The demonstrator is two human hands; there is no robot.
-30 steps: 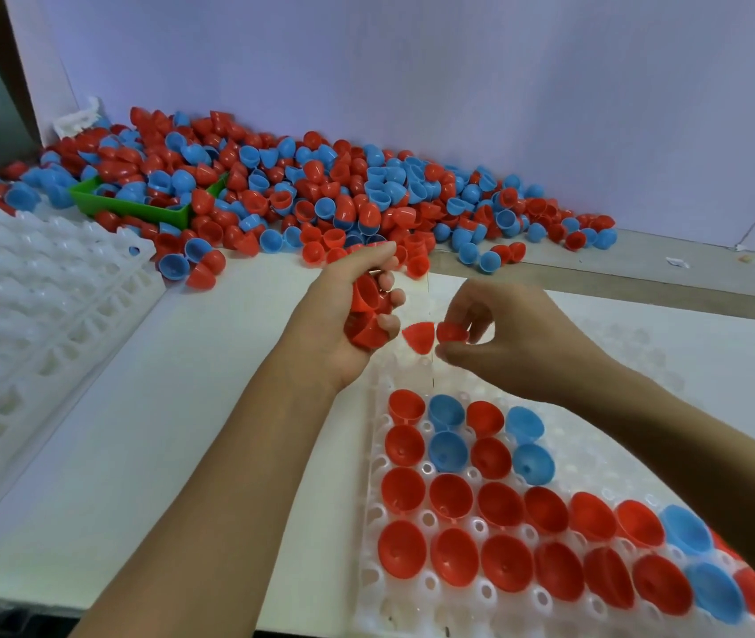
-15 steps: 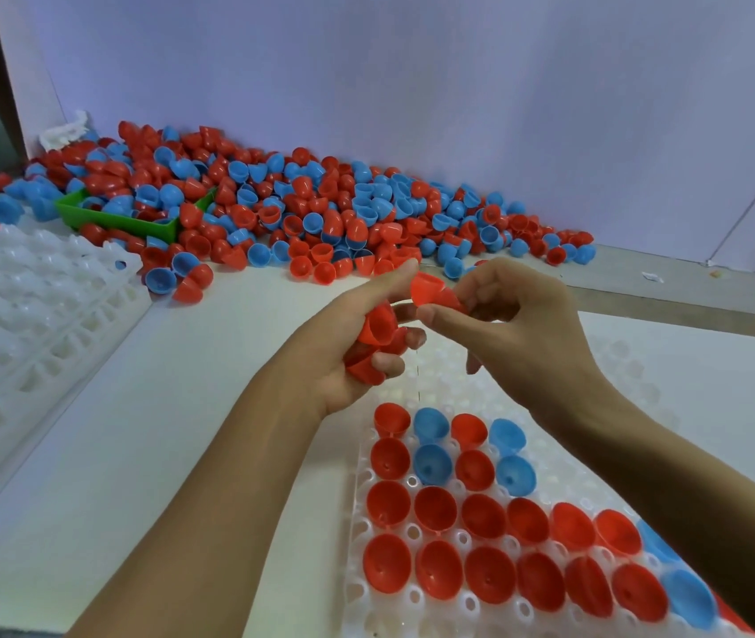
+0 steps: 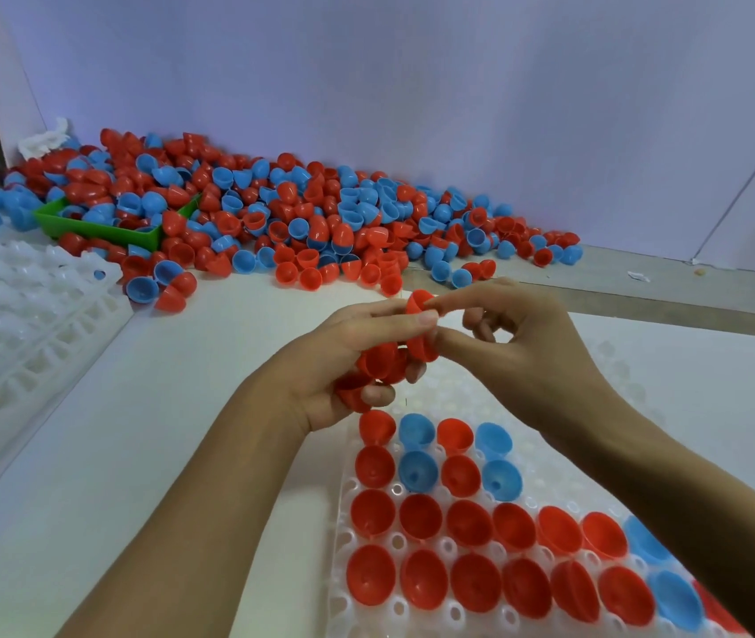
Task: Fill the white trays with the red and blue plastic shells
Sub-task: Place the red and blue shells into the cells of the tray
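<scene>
Head view. White tray (image 3: 343, 545) lies on the white bench (image 3: 159, 430), its near part running off the bottom frame edge. Rows of red shells (image 3: 371, 575) and blue shells (image 3: 418, 471) sit in its cups, open mouths up; the far cups, under and beyond the hands, are unfilled. Open bench surface lies left of the tray, up to a second stack of white trays (image 3: 7, 324) at the left frame edge.

Left hand (image 3: 320, 361) is raised above the tray's far end, fingers curled round a bunch of red shells (image 3: 377, 363); thumb extended toward the right hand. Right hand (image 3: 518, 356) meets it, thumb and forefinger pinching a single red shell (image 3: 419, 302), which is tilted on its side; which way its mouth faces I cannot tell. The two hands touch at this shell.

Loose heap of shells (image 3: 320, 214), red and blue mixed, is banked against the back wall (image 3: 412, 85), pointing every way. A green bin (image 3: 103, 227) is half buried in the heap's left part. A bare strip of bench separates heap from hands.
</scene>
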